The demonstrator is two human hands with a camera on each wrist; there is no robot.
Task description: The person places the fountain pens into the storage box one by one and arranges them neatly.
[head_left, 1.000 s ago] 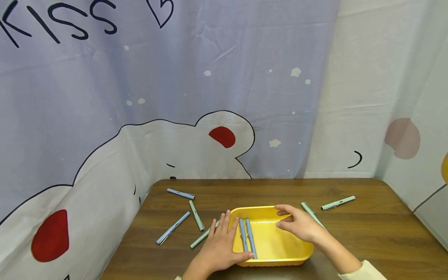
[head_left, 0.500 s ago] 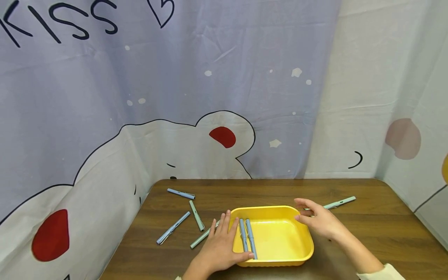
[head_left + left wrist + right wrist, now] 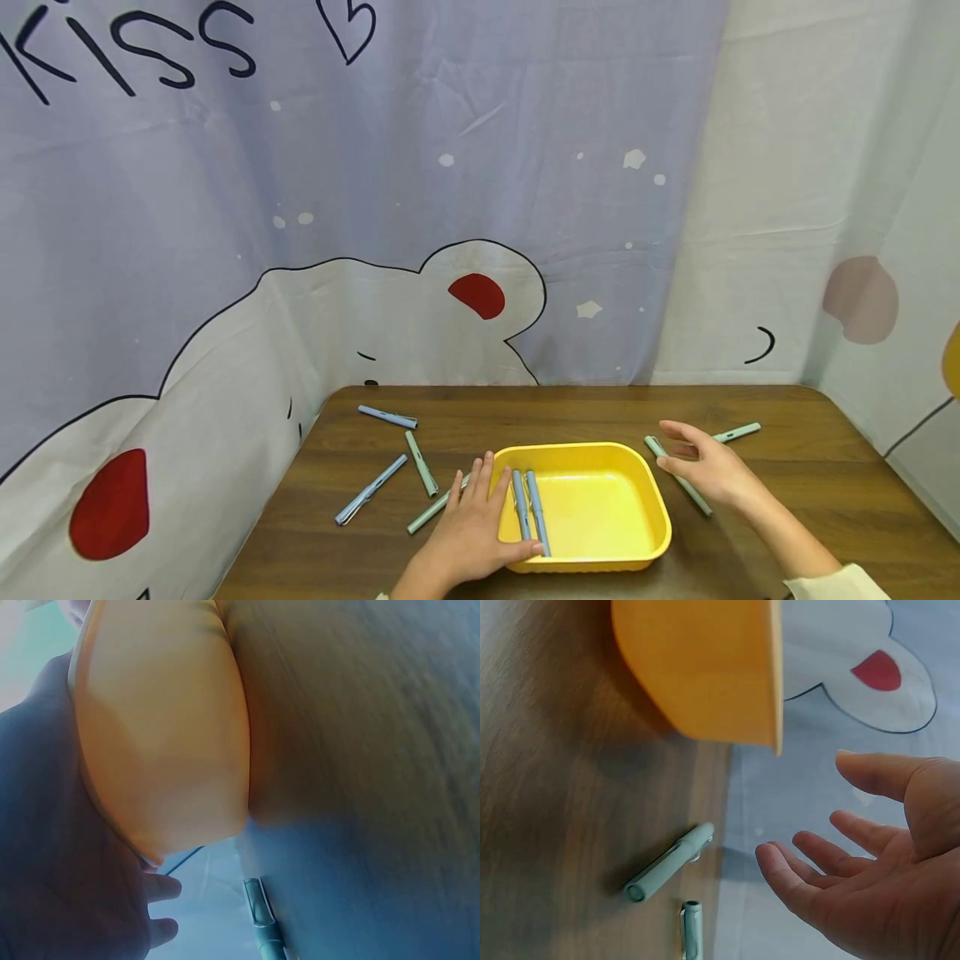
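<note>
Reaching my spread right hand (image 3: 708,472) over a light, slippery pen (image 3: 678,476), best pinched mid-barrel; left hand (image 3: 467,533) steadies tray (image 3: 654,500).

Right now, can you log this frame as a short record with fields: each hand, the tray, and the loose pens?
left hand: rests flat against the left wall of the tray, thumb at its near rim
right hand: open, over the green pen right of the tray; no grip on it
yellow tray: on the wooden table, holds two blue pens side by side
loose pens: four left of the tray, two on the right
</note>
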